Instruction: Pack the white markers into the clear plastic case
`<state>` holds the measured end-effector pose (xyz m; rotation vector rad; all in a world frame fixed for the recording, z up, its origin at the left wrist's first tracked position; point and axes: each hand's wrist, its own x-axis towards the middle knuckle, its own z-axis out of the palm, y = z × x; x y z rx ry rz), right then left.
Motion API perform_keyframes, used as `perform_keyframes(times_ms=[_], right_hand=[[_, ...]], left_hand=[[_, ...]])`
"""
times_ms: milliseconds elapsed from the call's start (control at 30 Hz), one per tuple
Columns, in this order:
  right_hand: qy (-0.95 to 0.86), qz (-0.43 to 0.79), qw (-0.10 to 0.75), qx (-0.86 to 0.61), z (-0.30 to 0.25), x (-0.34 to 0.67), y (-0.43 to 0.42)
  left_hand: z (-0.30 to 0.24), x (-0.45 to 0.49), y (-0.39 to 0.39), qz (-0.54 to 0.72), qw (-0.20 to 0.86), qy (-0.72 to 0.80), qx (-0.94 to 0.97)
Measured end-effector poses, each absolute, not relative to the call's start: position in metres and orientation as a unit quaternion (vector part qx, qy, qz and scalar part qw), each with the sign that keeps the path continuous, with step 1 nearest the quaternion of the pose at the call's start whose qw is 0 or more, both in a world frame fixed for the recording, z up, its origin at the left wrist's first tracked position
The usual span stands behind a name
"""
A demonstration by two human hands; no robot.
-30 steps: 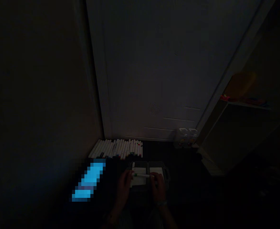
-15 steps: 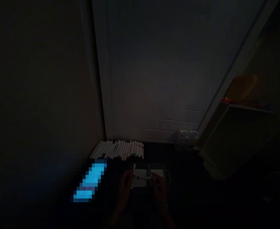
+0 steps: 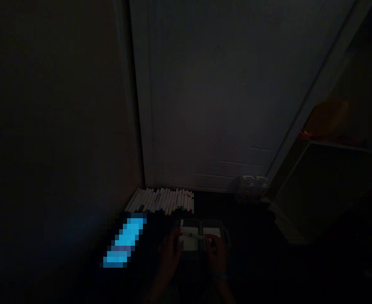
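Observation:
The scene is very dark. My left hand (image 3: 170, 253) and my right hand (image 3: 217, 252) each pinch one end of a white marker (image 3: 192, 235) held crosswise over a small open case (image 3: 224, 236) with pale compartments. A row of several white markers (image 3: 163, 200) lies on the floor just beyond the case, against the door.
A glowing blue blurred patch (image 3: 125, 241) lies on the floor to the left. A pale door (image 3: 220, 105) fills the background. Two small clear containers (image 3: 252, 185) stand at its base. A low shelf unit (image 3: 325, 177) with an orange object (image 3: 328, 116) on top stands at the right.
The view has drifted slightly, so everything sits a little further right and lower. Both hands stay on the marker over the case.

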<state>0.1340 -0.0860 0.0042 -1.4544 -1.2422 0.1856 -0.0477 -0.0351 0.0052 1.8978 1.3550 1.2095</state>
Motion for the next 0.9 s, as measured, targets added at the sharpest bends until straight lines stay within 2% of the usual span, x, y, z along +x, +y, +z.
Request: perform_keyframes(times_ms=[200,500,633,800,900], right_hand=[[-0.537,0.091,0.569,-0.616,0.007,0.133,-0.087],[-0.553,0.035,0.548,-0.627,0.014,0.126,-0.092],[-0.607,-0.010,0.506,-0.612,0.026,0.116,-0.096],[-0.665,-0.115,0.410,-0.613,0.039,0.106,-0.093],[-0.685,-0.132,0.377,-0.609,0.037,0.098,-0.091]], left_hand=[[0.023,-0.070,-0.044,0.312,0.123,0.421,0.843],[0.005,-0.072,-0.039,0.276,0.089,0.402,0.868],[0.005,-0.072,-0.039,0.272,0.093,0.404,0.869],[0.002,-0.073,-0.038,0.282,0.091,0.410,0.863],[-0.001,-0.073,-0.037,0.288,0.088,0.408,0.862]])
